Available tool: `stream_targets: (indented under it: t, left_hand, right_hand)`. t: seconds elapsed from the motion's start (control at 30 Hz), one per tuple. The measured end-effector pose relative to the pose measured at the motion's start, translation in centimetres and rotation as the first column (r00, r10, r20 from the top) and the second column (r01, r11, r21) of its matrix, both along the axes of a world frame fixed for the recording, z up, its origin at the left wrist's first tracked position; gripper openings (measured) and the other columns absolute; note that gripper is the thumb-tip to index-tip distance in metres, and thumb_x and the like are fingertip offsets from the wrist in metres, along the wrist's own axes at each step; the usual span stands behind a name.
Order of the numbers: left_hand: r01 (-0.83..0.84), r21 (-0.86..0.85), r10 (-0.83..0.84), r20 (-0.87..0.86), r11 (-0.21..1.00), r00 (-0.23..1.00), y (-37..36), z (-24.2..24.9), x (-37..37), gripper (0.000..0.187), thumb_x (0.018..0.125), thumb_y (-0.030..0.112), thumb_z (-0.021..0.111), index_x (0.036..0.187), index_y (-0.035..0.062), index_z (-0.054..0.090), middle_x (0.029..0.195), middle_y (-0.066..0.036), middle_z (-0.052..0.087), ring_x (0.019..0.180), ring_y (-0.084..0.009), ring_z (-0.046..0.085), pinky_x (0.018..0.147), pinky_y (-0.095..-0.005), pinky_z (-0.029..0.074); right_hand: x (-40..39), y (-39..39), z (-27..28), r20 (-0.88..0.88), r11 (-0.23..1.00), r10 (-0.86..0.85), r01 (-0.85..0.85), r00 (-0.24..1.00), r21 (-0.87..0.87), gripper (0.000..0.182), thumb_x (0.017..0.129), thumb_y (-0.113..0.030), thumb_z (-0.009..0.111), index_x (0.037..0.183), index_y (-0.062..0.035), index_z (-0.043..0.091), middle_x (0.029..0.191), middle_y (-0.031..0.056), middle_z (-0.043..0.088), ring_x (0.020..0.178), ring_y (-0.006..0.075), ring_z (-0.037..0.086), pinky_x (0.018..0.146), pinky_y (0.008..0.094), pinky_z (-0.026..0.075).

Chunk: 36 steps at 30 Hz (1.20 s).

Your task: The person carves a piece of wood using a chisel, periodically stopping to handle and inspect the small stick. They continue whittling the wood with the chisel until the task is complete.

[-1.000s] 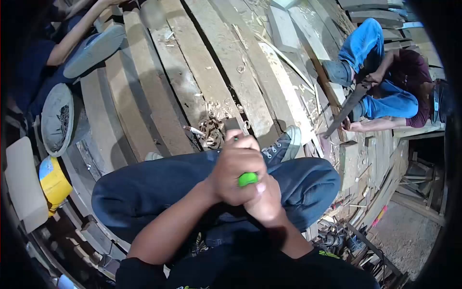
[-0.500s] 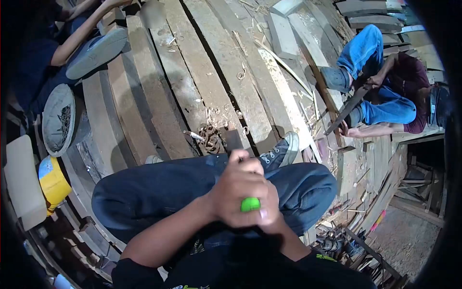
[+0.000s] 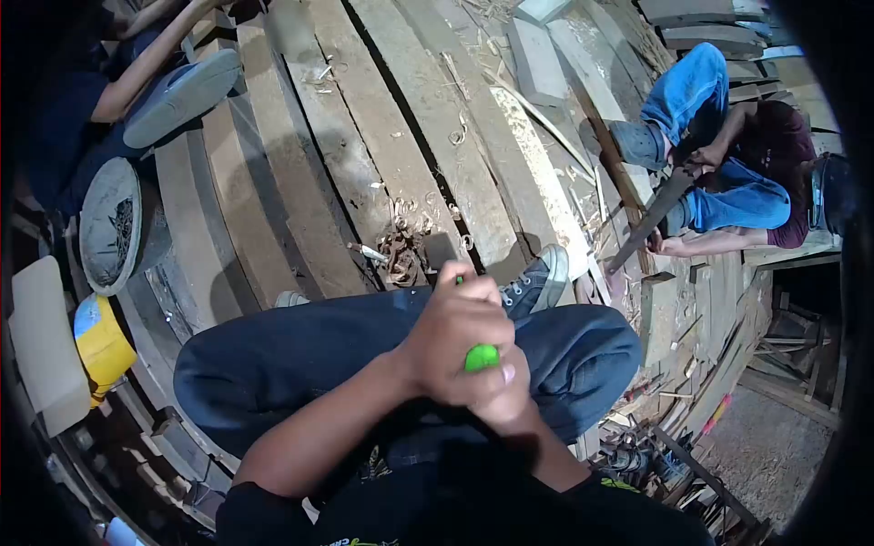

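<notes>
Both my hands are clasped together in front of my lap, round a chisel with a green handle (image 3: 482, 357). My left hand (image 3: 452, 332) is on top, its fingers wrapped over the grip. Largely covered by it, my right hand (image 3: 506, 400) closes round the same handle from the right and below. The flat grey blade (image 3: 441, 247) points away from me, past my knuckles. Just beyond and left of the blade lies a pile of curled wood shavings (image 3: 401, 250) on the planks. What the tip touches is hard to make out.
Wooden planks (image 3: 355, 136) with dark gaps between them form the floor. A bowl (image 3: 107, 227) and a yellow container (image 3: 103, 344) stand at left. One person (image 3: 68, 118) sits at upper left; another (image 3: 774, 136) at right holds a saw (image 3: 651, 218) against a wooden piece.
My clasped hands and the chisel have shifted slightly right, and less of the blade shows. The person at right has moved the saw further down and left.
</notes>
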State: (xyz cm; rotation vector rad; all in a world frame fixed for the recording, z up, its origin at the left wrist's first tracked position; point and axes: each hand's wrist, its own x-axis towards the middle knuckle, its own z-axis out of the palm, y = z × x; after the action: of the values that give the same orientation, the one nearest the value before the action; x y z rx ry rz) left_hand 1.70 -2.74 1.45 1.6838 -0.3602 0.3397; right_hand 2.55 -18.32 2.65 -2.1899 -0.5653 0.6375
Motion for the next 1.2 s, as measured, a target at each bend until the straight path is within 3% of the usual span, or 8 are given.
stream_targets:
  t: [0.13, 0.4, 0.47, 0.57, 0.7, 0.83, 0.97, 1.2]
  left_hand:
    - [0.0, 0.003, 0.0, 0.011, 1.0, 1.0, 0.5, -0.7, 0.3, 0.031, 0.075, 0.042, 0.062, 0.065, 0.013, 0.053, 0.067, -0.002, 0.053, 0.078, -0.024, 0.055, 0.088, -0.0433, 0.03]
    - [0.012, 0.017, -0.012, 0.015, 1.0, 1.0, 0.8, -0.8, 0.4, 0.031, 0.074, 0.041, 0.06, 0.064, 0.0126, 0.053, 0.065, -0.002, 0.052, 0.078, -0.0241, 0.056, 0.09, -0.0439, 0.03]
    - [-0.047, -0.04, 0.047, -0.01, 0.998, 0.999, 1.0, -1.0, 1.1, 0.031, 0.073, 0.041, 0.06, 0.064, 0.0125, 0.053, 0.065, -0.002, 0.051, 0.079, -0.0236, 0.056, 0.09, -0.0438, 0.03]
    - [0.016, 0.024, -0.017, 0.042, 1.0, 0.999, 0.0, -0.1, -0.3, 0.032, 0.075, 0.042, 0.059, 0.064, 0.0115, 0.053, 0.065, -0.003, 0.053, 0.078, -0.0239, 0.056, 0.089, -0.0432, 0.029]
    - [-0.012, 0.031, 0.012, 0.021, 0.999, 1.0, 1.2, -1.4, 1.1, 0.031, 0.076, 0.041, 0.058, 0.063, 0.0129, 0.053, 0.065, -0.002, 0.054, 0.078, -0.023, 0.056, 0.089, -0.0441, 0.029]
    - [0.005, 0.046, -0.007, 0.04, 0.999, 0.999, 0.1, -0.8, -0.2, 0.03, 0.076, 0.042, 0.058, 0.064, 0.0142, 0.054, 0.066, 0.0, 0.054, 0.079, -0.0219, 0.056, 0.091, -0.0436, 0.028]
    - [-0.063, 0.003, 0.063, 0.019, 0.998, 0.998, 1.0, -1.4, 1.2, 0.031, 0.075, 0.043, 0.059, 0.065, 0.0145, 0.053, 0.066, 0.0, 0.053, 0.079, -0.0219, 0.056, 0.091, -0.0436, 0.028]
    - [-0.06, -0.003, 0.06, -0.004, 0.998, 0.998, 0.7, -1.8, 0.4, 0.032, 0.076, 0.044, 0.058, 0.064, 0.0144, 0.054, 0.067, 0.0, 0.055, 0.08, -0.0223, 0.056, 0.091, -0.0443, 0.027]
  right_hand:
    - [0.5, 0.0, 0.1, -0.004, 0.936, 0.232, -0.225, 0.973, -0.273, 0.032, 0.085, -0.032, 0.063, 0.108, -0.0105, 0.061, 0.097, 0.0185, 0.07, 0.088, 0.0426, 0.067, 0.072, 0.0531, 0.053]
    - [-0.1, -0.1, 0.2, 0.075, 0.993, 0.103, -0.098, 0.992, -0.062, 0.032, 0.084, -0.032, 0.064, 0.107, -0.0107, 0.062, 0.093, 0.0191, 0.07, 0.086, 0.0426, 0.068, 0.071, 0.0536, 0.053]
    - [0.8, 0.3, 0.3, 0.036, 0.875, 0.337, -0.299, 0.941, -0.38, 0.031, 0.084, -0.034, 0.064, 0.105, -0.0116, 0.064, 0.091, 0.0185, 0.07, 0.085, 0.0419, 0.068, 0.07, 0.0534, 0.052]
    - [0.2, 0.4, 0.7, 0.126, 0.987, 0.046, -0.064, 0.991, 0.144, 0.023, 0.083, -0.028, 0.065, 0.097, -0.0096, 0.065, 0.085, 0.0176, 0.069, 0.079, 0.0412, 0.068, 0.065, 0.0523, 0.053]
    - [0.6, 0.4, 0.3, 0.058, 0.924, 0.245, -0.215, 0.968, -0.316, 0.021, 0.08, -0.022, 0.067, 0.096, -0.0091, 0.065, 0.083, 0.0173, 0.069, 0.078, 0.0407, 0.068, 0.065, 0.0523, 0.052]
    - [0.0, 0.4, -0.1, 0.178, 0.996, 0.038, -0.052, 0.983, 0.074, 0.012, 0.081, -0.017, 0.065, 0.089, -0.0078, 0.064, 0.079, 0.0162, 0.068, 0.075, 0.041, 0.067, 0.062, 0.0512, 0.052]
    - [0.7, 0.4, 0.3, 0.035, 0.886, 0.32, -0.286, 0.947, -0.365, 0.024, 0.082, -0.022, 0.065, 0.101, -0.0076, 0.063, 0.088, 0.0169, 0.069, 0.083, 0.0416, 0.068, 0.069, 0.0519, 0.053]
    - [0.1, 0.2, 0.4, 0.098, 0.961, 0.203, -0.179, 0.974, -0.21, 0.02, 0.081, -0.018, 0.065, 0.097, -0.0073, 0.063, 0.088, 0.0176, 0.069, 0.08, 0.0409, 0.068, 0.066, 0.0513, 0.052]
